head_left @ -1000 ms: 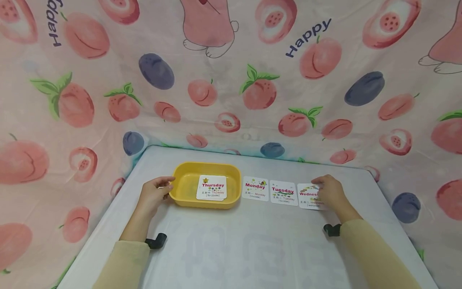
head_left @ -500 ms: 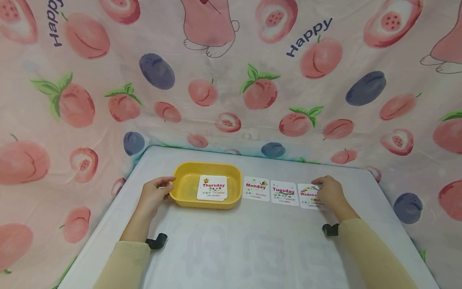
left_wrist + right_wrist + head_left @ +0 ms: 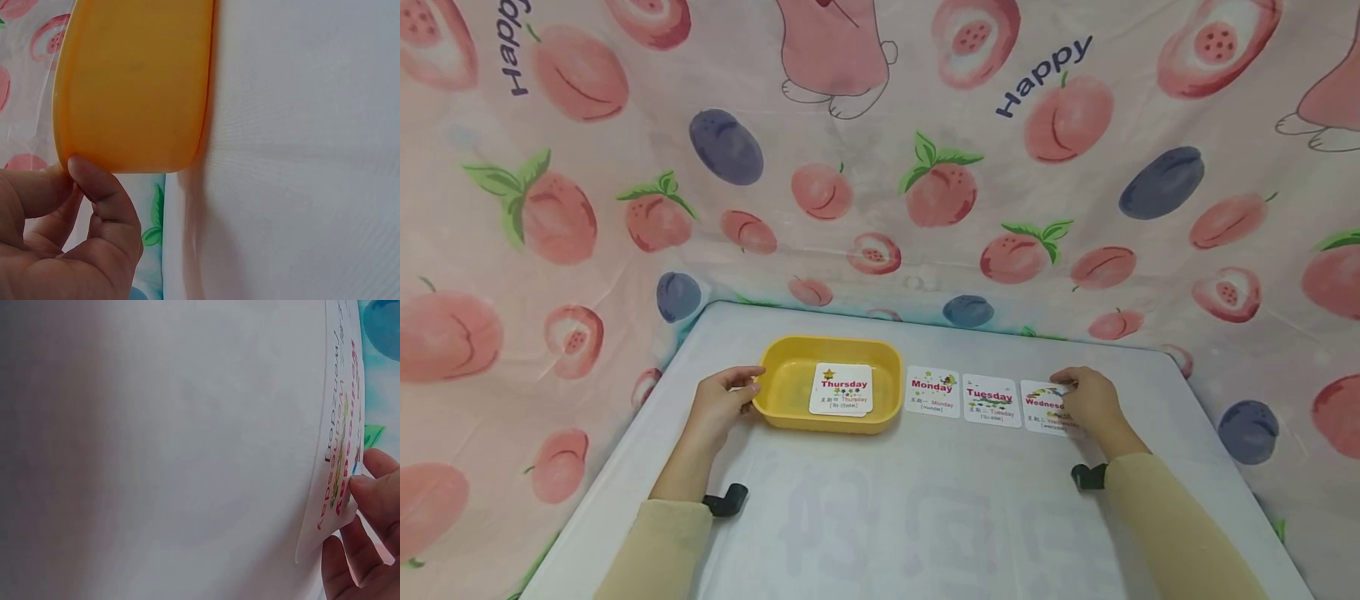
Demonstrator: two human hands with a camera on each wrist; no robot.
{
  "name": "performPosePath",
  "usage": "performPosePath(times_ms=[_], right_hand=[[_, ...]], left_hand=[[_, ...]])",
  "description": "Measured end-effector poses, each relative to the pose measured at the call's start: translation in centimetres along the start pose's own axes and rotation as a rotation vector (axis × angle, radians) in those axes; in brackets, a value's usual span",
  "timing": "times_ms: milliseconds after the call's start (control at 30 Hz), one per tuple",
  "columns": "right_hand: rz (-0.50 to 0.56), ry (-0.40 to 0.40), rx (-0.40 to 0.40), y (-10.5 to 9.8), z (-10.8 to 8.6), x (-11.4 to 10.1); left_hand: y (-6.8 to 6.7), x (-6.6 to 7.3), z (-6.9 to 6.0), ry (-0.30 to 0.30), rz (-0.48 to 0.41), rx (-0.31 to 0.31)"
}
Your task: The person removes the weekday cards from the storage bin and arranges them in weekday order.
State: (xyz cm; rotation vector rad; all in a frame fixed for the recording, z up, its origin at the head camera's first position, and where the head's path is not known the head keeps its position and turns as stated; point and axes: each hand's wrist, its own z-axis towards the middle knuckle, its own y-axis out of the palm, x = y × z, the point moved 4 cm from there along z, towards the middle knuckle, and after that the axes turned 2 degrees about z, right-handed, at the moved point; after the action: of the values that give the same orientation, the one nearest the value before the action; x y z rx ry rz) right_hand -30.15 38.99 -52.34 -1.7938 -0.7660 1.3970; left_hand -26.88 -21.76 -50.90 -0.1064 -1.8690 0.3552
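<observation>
In the head view, my left hand [image 3: 717, 408] pinches the left end of a yellow plastic tray [image 3: 778, 422]. The left wrist view shows its thumb [image 3: 94, 178] against the tray's outer wall [image 3: 134, 94]. A white Thursday card [image 3: 841, 389] lies in the tray, with the edge of another card just showing beneath it. At the right end of a row of cards, my right hand [image 3: 1092, 408] pinches the Wednesday card [image 3: 1040, 408]. Its thumb is on the printed face and fingers are under the edge in the right wrist view, where that card [image 3: 334, 444] looks slightly tilted.
Right of the tray, a Monday card [image 3: 932, 392] and a Tuesday card [image 3: 992, 402] lie side by side, face up. All stand on a white-covered table [image 3: 895, 517]. Behind and to the sides hangs a pink fruit-patterned cloth [image 3: 850, 150].
My right hand and the Wednesday card have shifted very slightly to the right, leaving a slightly wider gap beside the Tuesday card. My left hand and the tray stay put.
</observation>
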Motion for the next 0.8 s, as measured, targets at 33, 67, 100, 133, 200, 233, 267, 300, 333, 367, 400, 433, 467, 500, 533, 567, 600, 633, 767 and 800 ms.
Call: performPosePath(times_ms=[33, 67, 100, 133, 200, 233, 267, 300, 333, 367, 400, 433, 467, 500, 533, 567, 600, 633, 767, 800], right_hand=[[0.001, 0.0, 0.002, 0.0, 0.0, 0.0], [0.0, 0.0, 0.006, 0.0, 0.0, 0.0], [-0.003, -0.004, 0.009, -0.1, 0.0, -0.1], [-0.003, -0.006, 0.012, -0.1, 0.0, -0.1], [-0.003, -0.007, 0.018, -0.1, -0.1, -0.2], [-0.002, -0.007, 0.02, 0.0, 0.0, -0.2], [-0.002, -0.006, 0.021, 0.0, 0.0, -0.3], [0.003, -0.005, 0.02, 0.0, 0.0, -0.3], [0.009, -0.004, 0.02, 0.0, 0.0, -0.3], [0.016, -0.005, 0.019, 0.1, 0.0, -0.4], [0.021, -0.011, 0.02, 0.1, 0.0, -0.4], [0.025, -0.015, 0.019, 0.1, 0.0, -0.5], [0.033, -0.021, 0.018, 0.1, 0.0, -0.6], [0.036, -0.028, 0.017, 0.2, 0.0, -0.7], [0.038, -0.031, 0.016, 0.3, 0.0, -0.9], [0.037, -0.036, 0.016, 0.4, 0.0, -1.1], [0.029, -0.042, 0.016, 0.5, 0.1, -1.2], [0.023, -0.048, 0.017, 0.6, 0.1, -1.5], [0.009, -0.081, 0.027, 1.3, 0.2, -2.8], [0.005, -0.096, 0.028, 1.5, 0.1, -3.2]], left_hand=[[0.0, 0.0, 0.0, -0.002, 0.0, -0.001], [0.0, 0.0, 0.0, -0.003, -0.001, -0.001], [0.0, 0.0, 0.0, -0.002, -0.001, -0.001], [0.0, -0.1, 0.1, -0.001, -0.002, 0.0], [-0.1, -0.1, 0.1, 0.002, -0.005, -0.001], [-0.1, -0.1, 0.1, 0.004, -0.006, -0.002], [-0.1, -0.2, 0.1, 0.006, -0.007, -0.004], [-0.1, -0.2, 0.1, 0.007, -0.008, -0.005], [-0.1, -0.2, 0.1, 0.006, -0.009, -0.006], [-0.1, -0.2, 0.1, 0.006, -0.01, -0.008], [-0.1, -0.2, 0.1, 0.006, -0.009, -0.008], [-0.1, -0.2, 0.1, 0.005, -0.01, -0.008], [-0.1, -0.2, 0.1, 0.004, -0.011, -0.009], [-0.1, -0.2, 0.1, 0.002, -0.012, -0.008], [-0.1, -0.3, 0.2, -0.001, -0.012, -0.008], [-0.1, -0.3, 0.2, -0.003, -0.012, -0.007], [-0.1, -0.3, 0.2, -0.005, -0.012, -0.007], [-0.1, -0.2, 0.2, -0.008, -0.012, -0.007], [0.0, -0.2, 0.1, -0.014, -0.012, -0.009], [0.0, -0.2, 0.1, -0.013, -0.014, -0.011]])
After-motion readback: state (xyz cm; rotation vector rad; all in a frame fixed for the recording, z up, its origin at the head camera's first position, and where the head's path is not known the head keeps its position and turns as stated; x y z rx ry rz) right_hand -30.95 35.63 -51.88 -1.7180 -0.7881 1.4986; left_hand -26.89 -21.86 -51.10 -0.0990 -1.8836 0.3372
